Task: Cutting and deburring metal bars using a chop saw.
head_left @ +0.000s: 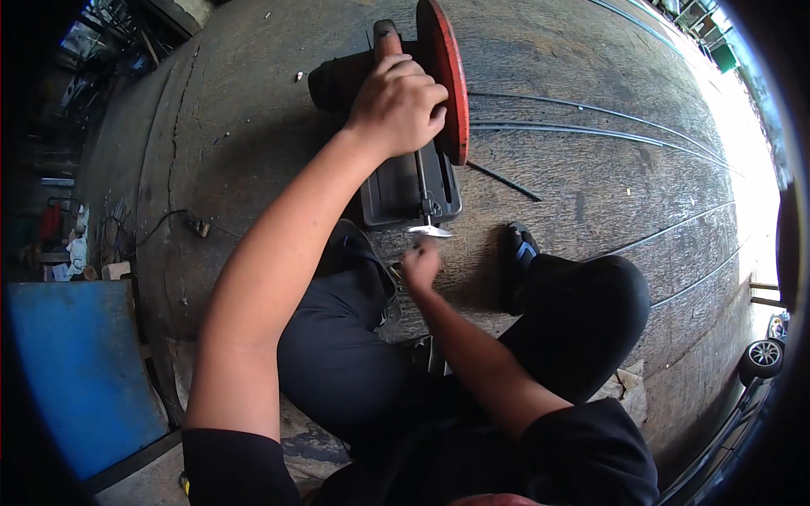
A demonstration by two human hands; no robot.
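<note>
In front of me stands a cut-off saw with a broad red disc guard (453, 84), a dark motor (337, 82) and a dark grey base (392, 194). My left hand (398, 105) is closed over the saw's upper body beside the guard, its fingers curled; the part under the palm is hidden. A threaded vise rod (423, 177) runs along the base toward me and ends in a shiny metal crank (429, 230). Just below that crank, my right hand (422, 266) is closed, apparently around its knob; the fingertips are slightly blurred.
Long thin metal rods (582, 131) lie on the worn floor to the right, with a short dark bar (506, 182) near the base. My bent legs (582, 312) flank the near side. A blue panel (84, 363) stands left, a car wheel (762, 358) far right.
</note>
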